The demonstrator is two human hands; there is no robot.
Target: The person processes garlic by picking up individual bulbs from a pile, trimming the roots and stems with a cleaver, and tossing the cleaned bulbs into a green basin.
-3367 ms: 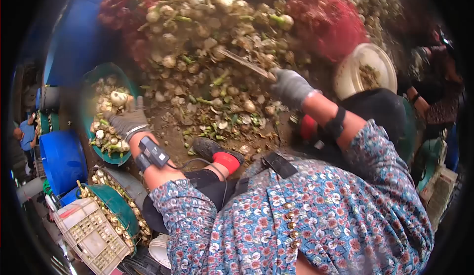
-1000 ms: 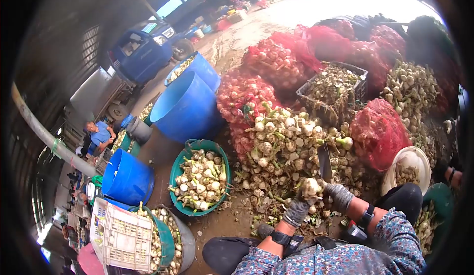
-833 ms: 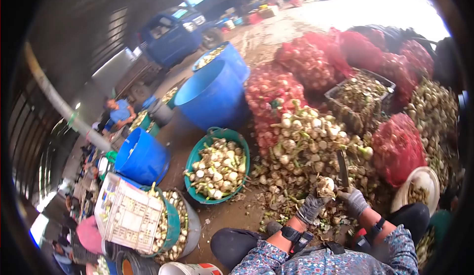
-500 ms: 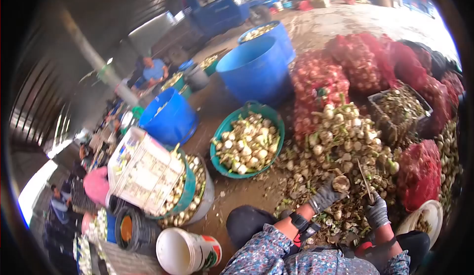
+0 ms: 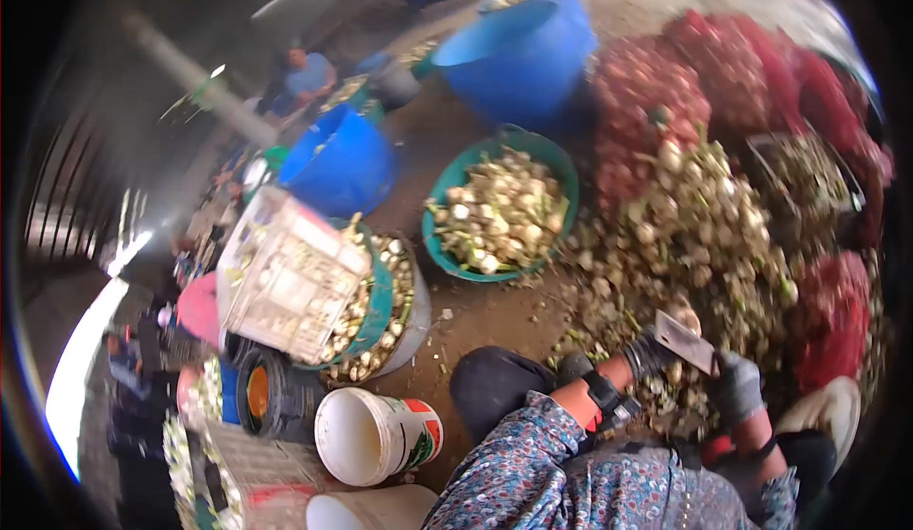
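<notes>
My left hand, in a grey glove, is closed round a pale bulb low in front of the pile. Close on its right, my right hand, also gloved, grips a knife whose broad blade points left, over the left hand's fingers and near the bulb. Behind both hands lies a heap of bulbs with stems, with loose skins and scraps around it. A green tub full of bulbs stands to the left of the heap.
Red mesh sacks stand behind the heap, another at right. Blue tubs are farther back. At left are a crate on filled tubs, a white bucket and a black bucket. A seated person is in the background.
The view has tilted downward, so things sit differently in frame. The knife has swung from upright to leftward, its flat side now showing, and its blade is now close to the bulb.
</notes>
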